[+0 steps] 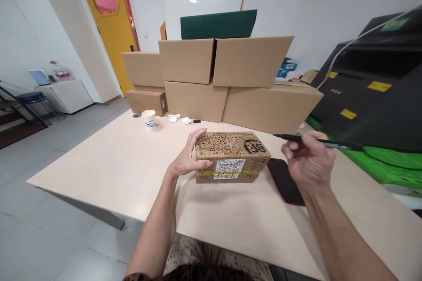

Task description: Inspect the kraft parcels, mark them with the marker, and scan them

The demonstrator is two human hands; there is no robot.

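Observation:
A small brown cardboard box [227, 145] sits on the table before me, its top and front covered with dark specks. It bears a black "SF" logo, a white label [230, 169] and a yellow strip. My left hand [189, 158] grips the box's left end, thumb on the front and fingers over the top edge. To the right of the box, my right hand [310, 160] is closed around a black marker pen [293, 138], its tip pointing left and apart from the box. A black phone-like slab [285, 182] lies on the table, partly hidden by my right hand.
Large cardboard boxes [198, 101] stand stacked along the back of the table [132, 175], topped by a green box [217, 25]. Nearer are a paper cup [149, 118], crumpled tissues [174, 118] and a small black cap [197, 121]. A black printer [369, 79] stands at right.

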